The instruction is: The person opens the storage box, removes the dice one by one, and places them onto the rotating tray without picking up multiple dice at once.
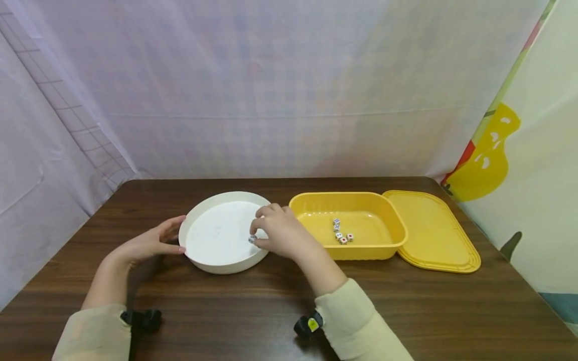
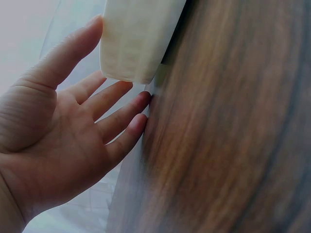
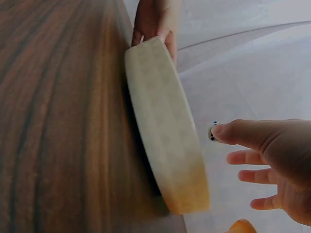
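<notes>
My right hand [image 1: 282, 233] pinches a white die [image 1: 252, 239] with dark dots between thumb and finger. In the head view it is over the right part of a round white tray [image 1: 228, 269]; the right wrist view shows the die [image 3: 213, 132] above the level of the tray's rim. At the tray's left side, my left hand [image 1: 151, 242] touches the wall with extended fingers and thumb, its palm facing the tray [image 2: 136, 43]. Several dice [image 1: 339, 235] with dark and red dots lie in a yellow rectangular container [image 1: 379, 252] to the right.
A yellow lid [image 1: 433, 233] lies flat on the brown wooden table [image 1: 253, 311], right of the container and partly behind its corner. Pale curtain-like sheeting [image 1: 289, 100] hangs along the table's back edge. A black wrist camera [image 1: 308, 325] is strapped at the right sleeve.
</notes>
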Available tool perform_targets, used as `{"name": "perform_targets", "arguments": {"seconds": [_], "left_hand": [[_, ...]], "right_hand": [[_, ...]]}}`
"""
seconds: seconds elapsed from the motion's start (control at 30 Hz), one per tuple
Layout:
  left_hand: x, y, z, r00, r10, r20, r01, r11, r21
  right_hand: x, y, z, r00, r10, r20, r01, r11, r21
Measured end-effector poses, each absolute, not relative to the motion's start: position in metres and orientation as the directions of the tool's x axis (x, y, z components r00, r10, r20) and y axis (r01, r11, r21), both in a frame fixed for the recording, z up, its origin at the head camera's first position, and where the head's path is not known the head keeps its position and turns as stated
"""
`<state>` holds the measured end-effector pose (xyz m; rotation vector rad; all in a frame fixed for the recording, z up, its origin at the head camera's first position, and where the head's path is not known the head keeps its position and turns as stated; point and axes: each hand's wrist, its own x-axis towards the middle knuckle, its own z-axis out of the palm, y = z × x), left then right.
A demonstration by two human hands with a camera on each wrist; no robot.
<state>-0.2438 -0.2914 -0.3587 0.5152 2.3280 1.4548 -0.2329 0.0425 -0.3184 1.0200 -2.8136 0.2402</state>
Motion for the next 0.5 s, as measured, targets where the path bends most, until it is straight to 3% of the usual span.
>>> {"name": "perform_targets", "arguments": {"seconds": [0.5], "left_hand": [[-0.245,-0.291,-0.360,-0.876,0.473,-0.096,0.123,0.411,0.903]], "right_hand": [[-0.233,0.034,-0.333,-0.743,-0.627,0.237,-0.652,0.756,-0.045]]}}
